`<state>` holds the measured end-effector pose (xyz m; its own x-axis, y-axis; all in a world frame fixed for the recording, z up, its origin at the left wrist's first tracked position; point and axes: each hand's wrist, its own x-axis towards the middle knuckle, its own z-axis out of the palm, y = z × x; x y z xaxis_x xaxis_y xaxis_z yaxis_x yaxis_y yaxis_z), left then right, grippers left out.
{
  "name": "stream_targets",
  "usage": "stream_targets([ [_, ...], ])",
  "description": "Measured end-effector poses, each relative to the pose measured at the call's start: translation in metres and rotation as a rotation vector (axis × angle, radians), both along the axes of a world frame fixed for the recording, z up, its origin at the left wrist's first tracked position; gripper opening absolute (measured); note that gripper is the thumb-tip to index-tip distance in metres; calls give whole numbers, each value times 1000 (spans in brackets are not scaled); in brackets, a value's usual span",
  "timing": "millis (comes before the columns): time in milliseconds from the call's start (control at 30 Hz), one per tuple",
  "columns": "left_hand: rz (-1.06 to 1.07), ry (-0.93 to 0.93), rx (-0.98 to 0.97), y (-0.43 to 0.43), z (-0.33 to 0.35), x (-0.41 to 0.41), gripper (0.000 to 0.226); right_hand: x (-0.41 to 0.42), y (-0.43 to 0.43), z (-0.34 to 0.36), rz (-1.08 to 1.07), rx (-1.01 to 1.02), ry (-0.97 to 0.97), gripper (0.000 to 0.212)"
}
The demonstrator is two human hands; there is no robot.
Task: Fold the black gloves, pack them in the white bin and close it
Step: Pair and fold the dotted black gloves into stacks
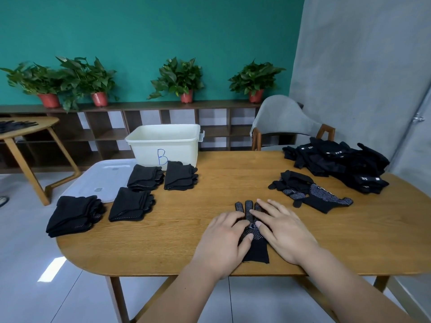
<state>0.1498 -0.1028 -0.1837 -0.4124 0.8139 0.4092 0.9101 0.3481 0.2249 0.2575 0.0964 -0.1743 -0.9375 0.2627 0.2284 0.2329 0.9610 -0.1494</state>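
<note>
A black dotted glove (256,250) lies flat near the table's front edge, fingers pointing away. My left hand (224,243) and my right hand (282,231) press flat on it from either side, fingers spread. Several stacks of folded black gloves (130,203) sit on the left half of the table. A loose pair of gloves (312,194) lies to the right, and a big pile of unfolded gloves (340,164) lies at the far right. The open white bin (163,145) marked B stands at the back, its white lid (98,180) flat on the table's left end.
The wooden table (210,252) has bare surface in the middle. A grey chair (284,122) stands behind the right side. A second wooden table (25,129) stands to the far left. Potted plants (179,80) line a low shelf along the teal wall.
</note>
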Motion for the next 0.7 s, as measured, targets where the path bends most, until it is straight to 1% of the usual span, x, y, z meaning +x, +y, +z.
stream_targets([
  [67, -31, 37, 41, -2, 1, 1, 43, 1, 0, -2, -48, 11, 103, 57],
  [133, -58, 71, 46, -3, 2, 2, 38, 4, 0, -4, -76, 29, 205, 49],
  [200, -70, 65, 27, -3, 2, 4, 38, 5, -1, -6, -89, 25, 226, 39],
  [300, -58, 15, -39, -3, 4, 4, 48, 2, 1, -7, -153, 8, 203, 41],
  [367, -44, -1, -76, -4, 5, 4, 54, 1, 6, -9, -259, 38, 238, 44],
  [433, -36, -8, -87, -4, 7, 4, 57, 0, 11, -10, -442, 68, 286, 45],
  [500, -46, 5, -70, -5, 7, 4, 56, -1, 16, -10, -634, -5, 254, 48],
  [567, -60, 26, -51, -5, 7, 4, 52, -3, 18, -9, -758, -103, 149, 54],
  [633, -60, 42, -35, -4, 5, 4, 48, -5, 16, -9, -807, -73, 100, 56],
  [700, -49, 42, -22, -3, 3, 3, 46, -3, 13, -9, -816, 0, 133, 51],
])
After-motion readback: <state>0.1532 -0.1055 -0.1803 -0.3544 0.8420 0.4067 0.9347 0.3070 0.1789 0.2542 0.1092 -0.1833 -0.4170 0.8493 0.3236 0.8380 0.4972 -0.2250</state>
